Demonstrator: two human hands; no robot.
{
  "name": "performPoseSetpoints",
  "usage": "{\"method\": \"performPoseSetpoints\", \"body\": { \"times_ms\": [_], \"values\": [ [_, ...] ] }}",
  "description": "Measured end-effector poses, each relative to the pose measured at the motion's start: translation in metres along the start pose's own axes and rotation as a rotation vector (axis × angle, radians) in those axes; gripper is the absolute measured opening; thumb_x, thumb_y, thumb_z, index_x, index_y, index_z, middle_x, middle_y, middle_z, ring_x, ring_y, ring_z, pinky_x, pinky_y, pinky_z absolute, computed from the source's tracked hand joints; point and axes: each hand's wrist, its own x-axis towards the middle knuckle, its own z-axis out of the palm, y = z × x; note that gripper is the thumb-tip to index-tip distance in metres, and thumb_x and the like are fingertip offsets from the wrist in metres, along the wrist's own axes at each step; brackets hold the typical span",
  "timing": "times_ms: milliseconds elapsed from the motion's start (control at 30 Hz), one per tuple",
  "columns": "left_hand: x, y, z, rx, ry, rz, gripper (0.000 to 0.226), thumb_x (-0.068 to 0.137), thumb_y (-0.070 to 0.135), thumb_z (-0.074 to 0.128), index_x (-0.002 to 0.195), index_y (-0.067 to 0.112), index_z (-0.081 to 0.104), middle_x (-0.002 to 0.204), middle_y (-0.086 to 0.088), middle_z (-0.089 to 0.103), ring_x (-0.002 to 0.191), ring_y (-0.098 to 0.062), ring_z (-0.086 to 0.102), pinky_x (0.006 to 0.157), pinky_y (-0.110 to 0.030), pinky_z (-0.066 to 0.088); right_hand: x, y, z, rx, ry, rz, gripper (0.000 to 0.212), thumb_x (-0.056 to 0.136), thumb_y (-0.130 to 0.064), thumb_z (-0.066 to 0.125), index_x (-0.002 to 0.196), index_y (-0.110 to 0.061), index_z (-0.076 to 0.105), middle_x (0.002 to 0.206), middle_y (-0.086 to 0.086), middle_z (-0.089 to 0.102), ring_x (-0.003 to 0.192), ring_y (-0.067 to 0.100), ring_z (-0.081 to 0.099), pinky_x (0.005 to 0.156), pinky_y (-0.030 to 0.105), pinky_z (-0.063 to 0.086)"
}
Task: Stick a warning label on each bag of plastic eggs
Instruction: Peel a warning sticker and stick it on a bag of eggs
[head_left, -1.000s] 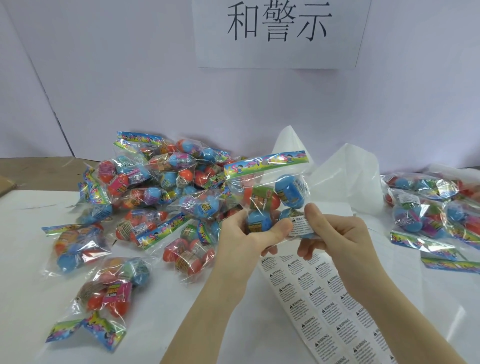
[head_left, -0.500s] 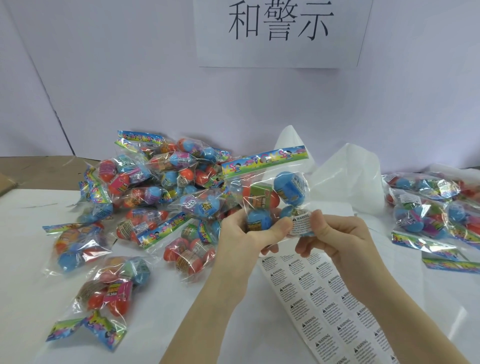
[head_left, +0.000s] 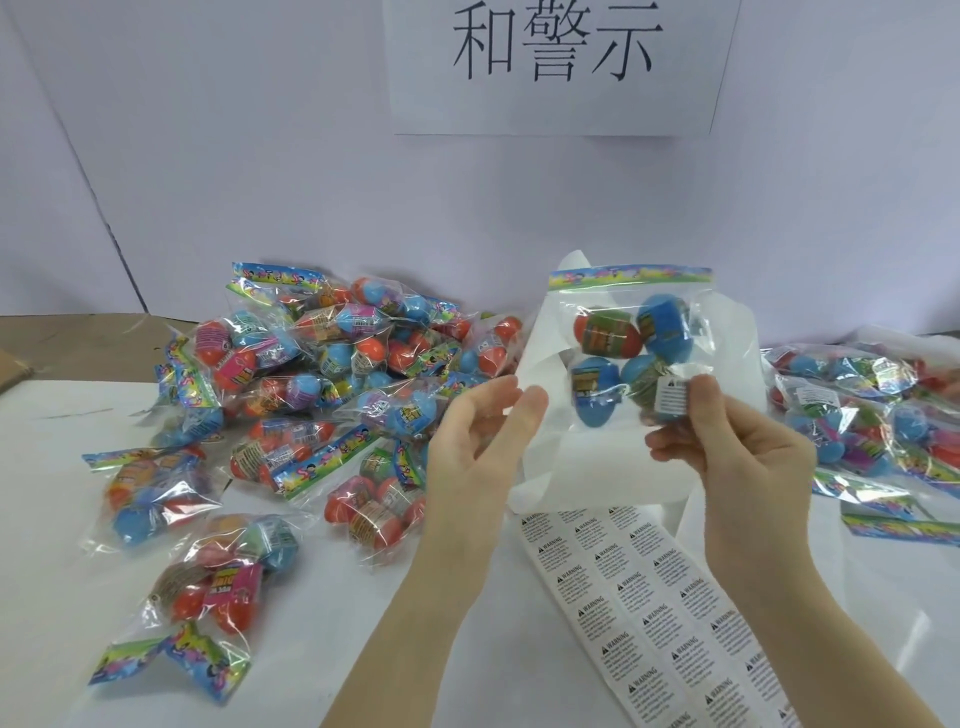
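My right hand (head_left: 737, 452) pinches the lower right corner of a clear bag of plastic eggs (head_left: 628, 353) and holds it upright above the table. A white warning label (head_left: 671, 397) is stuck on that corner, just beside my thumb. My left hand (head_left: 478, 436) hovers open to the left of the bag, apart from it, fingers relaxed. A sheet of warning labels (head_left: 639, 597) lies flat on the table under my hands.
A heap of egg bags (head_left: 322, 374) covers the table at the left, with single bags (head_left: 218, 582) nearer me. More egg bags (head_left: 872, 410) lie at the right. Crumpled white paper (head_left: 592, 467) sits behind the label sheet. A wall with a printed sign (head_left: 556, 57) rises behind.
My left hand has let go of the bag and opened. My right hand has carried the bag to the right and turned it upright, with the label stuck on its corner.
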Motion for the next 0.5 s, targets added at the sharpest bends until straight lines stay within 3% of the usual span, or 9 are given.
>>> {"method": "performPoseSetpoints", "body": {
  "times_ms": [100,200,267,400,500],
  "values": [
    [-0.002,0.0,0.001,-0.012,-0.071,0.038,0.029,0.066,0.04,0.075,0.088,0.022,0.067,0.076,0.015,0.07,0.067,0.002,0.061,0.061,-0.009,0.045,-0.004,0.004,0.0,-0.243,0.105,-0.293,0.02,0.087,-0.031,0.055,0.072,-0.031,0.067,0.054,-0.015,0.065,0.05,0.001,0.061,0.054,0.012,0.048],
    [-0.006,-0.001,0.004,-0.009,-0.249,0.003,0.029,0.07,0.036,0.07,0.097,0.025,0.067,0.092,0.01,0.073,0.084,-0.006,0.065,0.074,-0.016,0.05,-0.008,0.008,0.002,-0.516,0.092,-0.648,0.014,0.092,-0.019,0.057,0.094,-0.011,0.068,0.065,-0.003,0.064,0.062,-0.004,0.057,0.06,0.004,0.04],
    [-0.01,-0.002,0.006,-0.037,-0.334,-0.01,0.04,0.068,0.043,0.066,0.104,0.025,0.066,0.103,0.006,0.072,0.097,-0.012,0.064,0.089,-0.027,0.05,-0.01,0.012,0.002,-0.646,-0.004,-0.862,0.024,0.088,-0.02,0.059,0.103,-0.003,0.065,0.074,0.002,0.061,0.066,0.003,0.052,0.061,0.011,0.042],
    [-0.012,0.003,0.008,-0.187,-0.307,-0.038,0.026,0.074,0.034,0.07,0.095,0.019,0.07,0.103,-0.014,0.07,0.103,-0.028,0.065,0.092,-0.034,0.051,-0.015,0.016,0.004,-0.684,-0.306,-0.922,0.04,0.085,-0.039,0.062,0.119,-0.018,0.061,0.091,0.007,0.062,0.076,0.016,0.057,0.061,0.027,0.048],
    [-0.008,0.003,0.007,-0.28,-0.149,-0.09,0.017,0.067,0.025,0.08,0.08,0.018,0.071,0.085,-0.006,0.07,0.086,-0.023,0.066,0.077,-0.023,0.055,-0.017,0.016,0.004,-0.637,-0.357,-0.905,0.035,0.088,-0.039,0.058,0.117,-0.018,0.061,0.094,0.005,0.06,0.077,0.017,0.056,0.061,0.029,0.048]
  ]
}}
